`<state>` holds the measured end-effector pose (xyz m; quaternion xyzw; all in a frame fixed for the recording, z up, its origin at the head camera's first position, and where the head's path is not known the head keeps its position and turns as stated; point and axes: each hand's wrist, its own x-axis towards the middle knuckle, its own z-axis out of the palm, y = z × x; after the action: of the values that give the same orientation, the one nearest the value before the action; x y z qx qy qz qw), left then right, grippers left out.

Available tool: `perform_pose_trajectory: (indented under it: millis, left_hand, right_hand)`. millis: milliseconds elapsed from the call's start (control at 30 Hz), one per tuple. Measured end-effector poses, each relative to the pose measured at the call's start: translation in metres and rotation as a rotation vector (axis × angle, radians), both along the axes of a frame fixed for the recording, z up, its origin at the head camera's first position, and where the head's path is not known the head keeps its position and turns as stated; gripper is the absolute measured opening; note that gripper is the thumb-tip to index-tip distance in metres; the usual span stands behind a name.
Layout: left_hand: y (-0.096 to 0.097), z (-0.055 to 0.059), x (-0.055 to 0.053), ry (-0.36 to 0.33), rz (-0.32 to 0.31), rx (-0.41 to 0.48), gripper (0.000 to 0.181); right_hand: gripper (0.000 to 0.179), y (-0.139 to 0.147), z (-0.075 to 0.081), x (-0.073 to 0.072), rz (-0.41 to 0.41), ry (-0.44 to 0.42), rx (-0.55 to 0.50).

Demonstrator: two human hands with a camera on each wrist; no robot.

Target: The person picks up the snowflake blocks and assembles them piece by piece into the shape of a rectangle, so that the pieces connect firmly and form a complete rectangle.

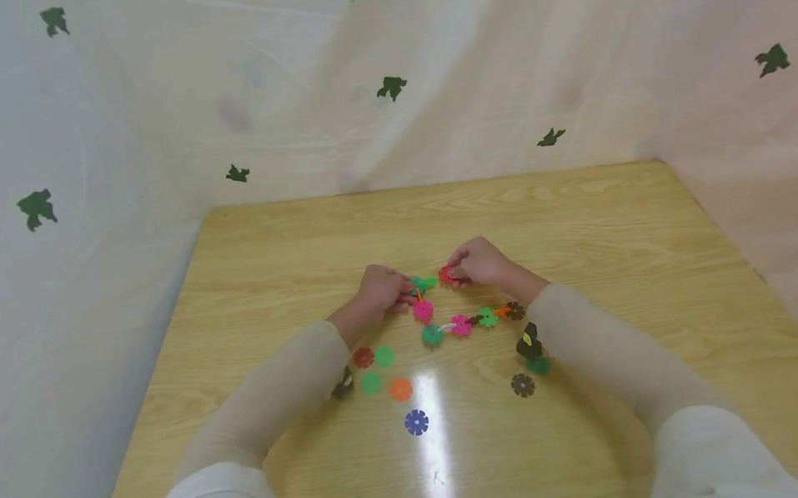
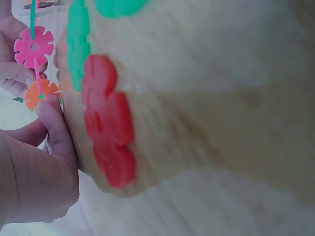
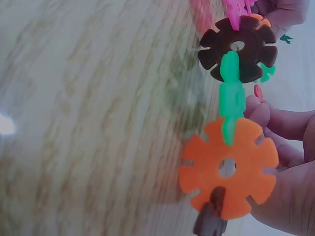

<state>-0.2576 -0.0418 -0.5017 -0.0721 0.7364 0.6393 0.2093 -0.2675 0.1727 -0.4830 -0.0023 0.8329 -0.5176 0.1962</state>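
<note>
A chain of slotted flower-shaped plastic discs lies on the table, bending at a teal disc (image 1: 432, 335). My left hand (image 1: 383, 289) pinches the chain near its far end, at an orange disc (image 2: 40, 91) beside a pink disc (image 2: 33, 46). A light green disc (image 1: 429, 282) sticks out at that end, towards the right. Between the fingertips of my right hand (image 1: 478, 262) is a red disc (image 1: 446, 275), a small gap from the green one. In the right wrist view, part of the chain with a large orange disc (image 3: 246, 167) stands in front of my right hand (image 3: 290, 182).
Loose discs lie nearer the body: a red disc (image 1: 364, 357), two green ones, an orange disc (image 1: 401, 389) and a blue disc (image 1: 417, 422). A brown disc (image 1: 523, 385) and a dark green disc (image 1: 538, 366) lie by the right forearm. Cloth hangs around the wooden table (image 1: 278, 248).
</note>
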Motion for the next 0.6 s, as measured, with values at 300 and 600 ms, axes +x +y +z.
perform_pose_trajectory:
  millis: [300,600]
  left_hand:
    - [0.0009,-0.0014,-0.0010,0.011,0.012,0.017,0.024]
    - [0.0010,-0.0023,-0.0013,0.010,0.014,0.005,0.026]
  right_hand:
    - [0.020,-0.0003,-0.0016,0.0004,0.017,-0.055,-0.071]
    - [0.021,-0.0007,-0.0059,-0.0028,0.017,-0.057,-0.074]
